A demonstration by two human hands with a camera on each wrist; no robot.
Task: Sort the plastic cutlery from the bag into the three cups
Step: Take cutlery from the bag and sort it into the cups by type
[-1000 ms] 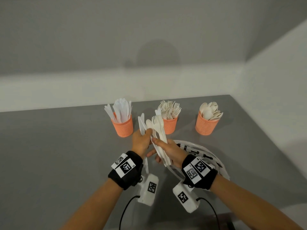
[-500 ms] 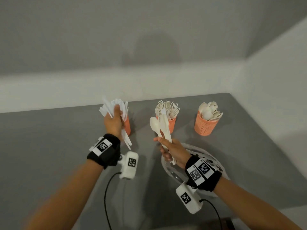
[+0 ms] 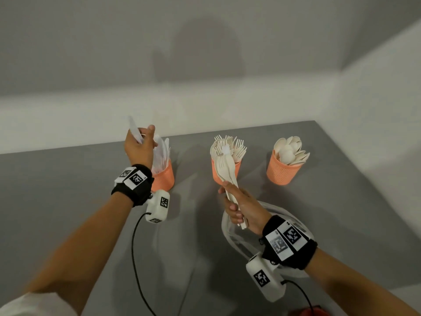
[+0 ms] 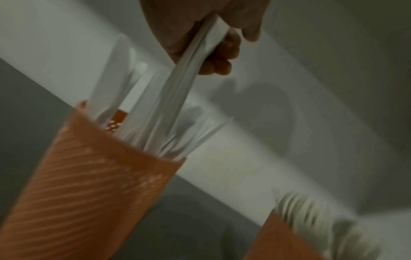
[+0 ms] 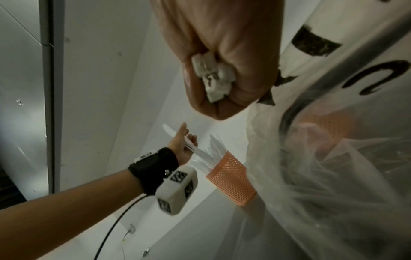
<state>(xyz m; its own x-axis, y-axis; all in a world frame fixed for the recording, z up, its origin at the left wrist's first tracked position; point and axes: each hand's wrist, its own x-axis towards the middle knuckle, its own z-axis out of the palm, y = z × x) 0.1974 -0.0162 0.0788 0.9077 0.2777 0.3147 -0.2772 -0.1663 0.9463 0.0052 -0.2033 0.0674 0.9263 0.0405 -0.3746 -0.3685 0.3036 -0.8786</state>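
Observation:
Three orange mesh cups stand in a row on the grey table: the left cup (image 3: pixel 164 176) holds knives, the middle cup (image 3: pixel 215 172) forks, the right cup (image 3: pixel 280 171) spoons. My left hand (image 3: pixel 139 148) is above the left cup and pinches white knives (image 4: pixel 184 82) whose lower ends reach down into that cup (image 4: pixel 89 176). My right hand (image 3: pixel 240 207) grips a bundle of white cutlery (image 3: pixel 225 169) upright in front of the middle cup; the handle ends (image 5: pixel 212 78) stick out of my fist. The clear plastic bag (image 3: pixel 289 215) lies under my right wrist.
Walls run along the table's far edge and its right side. Cables trail from both wrist cameras toward the near edge. A red object (image 3: pixel 307 312) shows at the bottom edge. Bare table surface (image 3: pixel 57 201) lies to the left of the cups.
My left hand took the knives out of the bundle, carried them left and is now lowering them into the left cup. My right hand kept the rest and stayed near the middle cup.

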